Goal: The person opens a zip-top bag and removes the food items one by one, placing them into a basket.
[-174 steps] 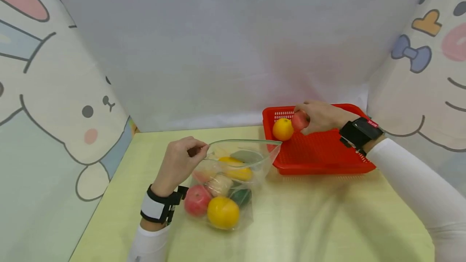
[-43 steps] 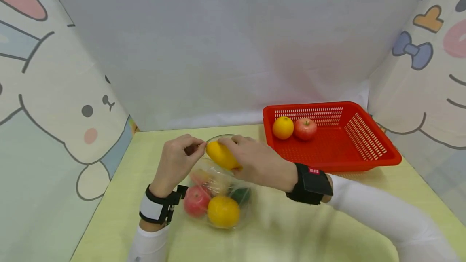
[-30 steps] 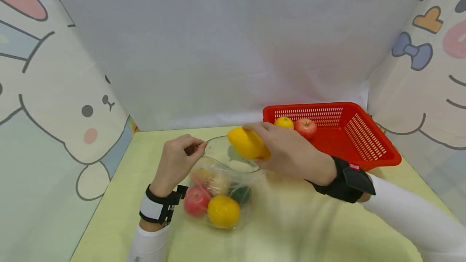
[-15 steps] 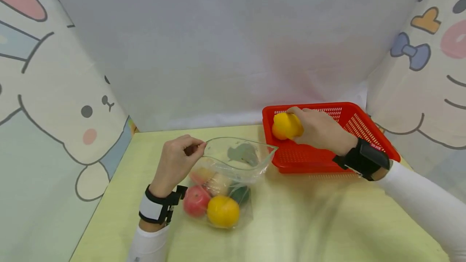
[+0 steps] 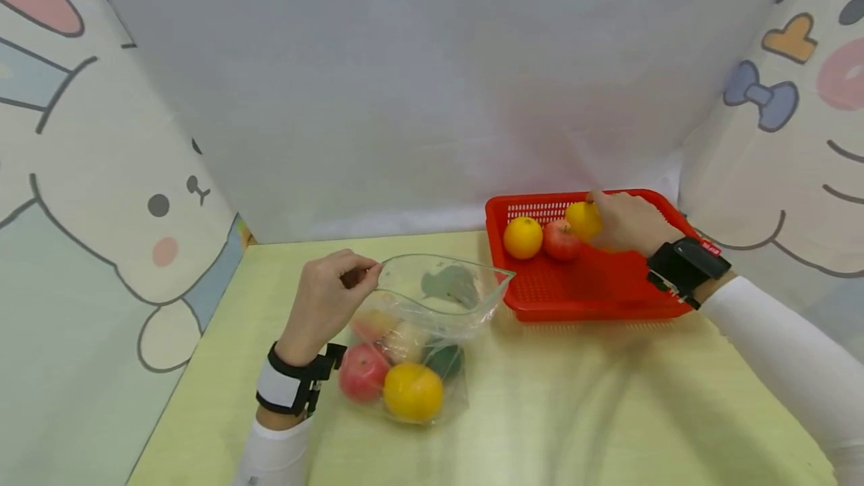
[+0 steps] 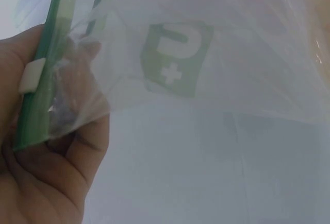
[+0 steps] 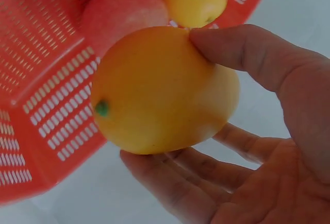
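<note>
Yellow oval fruit clamped between thumb and fingers of the right hand, at the rear of the red basket, contact with it unclear. In the basket's left end, an orange beside a red apple. Left of the basket, a clear bag with mouth spread, pinched at the edge by the left hand, with a red fruit and a round yellow fruit inside.
</note>
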